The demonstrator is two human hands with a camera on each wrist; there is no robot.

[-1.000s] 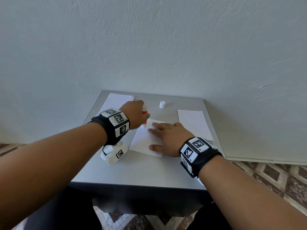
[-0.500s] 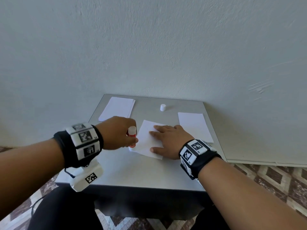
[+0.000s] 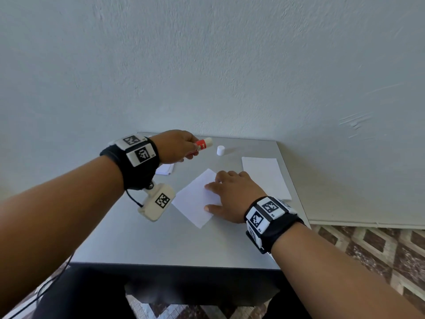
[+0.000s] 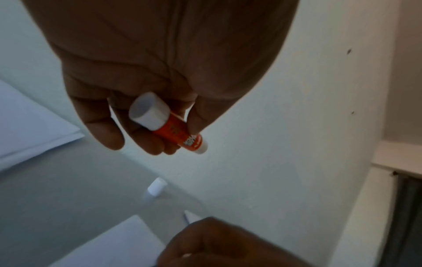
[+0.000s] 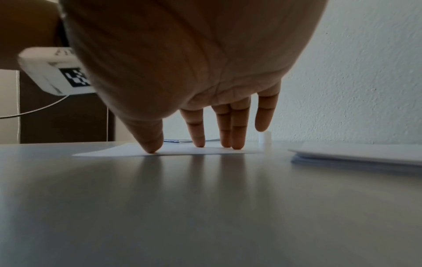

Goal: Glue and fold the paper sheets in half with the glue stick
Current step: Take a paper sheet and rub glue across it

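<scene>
With my left hand (image 3: 177, 147) clamped on the glue stick (image 3: 203, 143) beside the cap (image 3: 220, 150), I'd keep my right hand's (image 3: 232, 196) straight, spread fingers (image 5: 237, 137) pinning the sheet (image 3: 195, 199) flat.

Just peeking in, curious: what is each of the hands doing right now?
Left hand: grips the glue stick, lifted above the table.
Right hand: open, fingers pressing the paper sheet flat.

A plain room in a home, by the look of it.

A small grey table (image 3: 174, 240) stands against a bare, rough-plastered pale wall (image 3: 207, 65) at 12 o'clock; patterned brown-and-cream floor tiles (image 3: 379, 249) show at 4 o'clock, beneath a light skirting board (image 3: 368, 223).
</scene>
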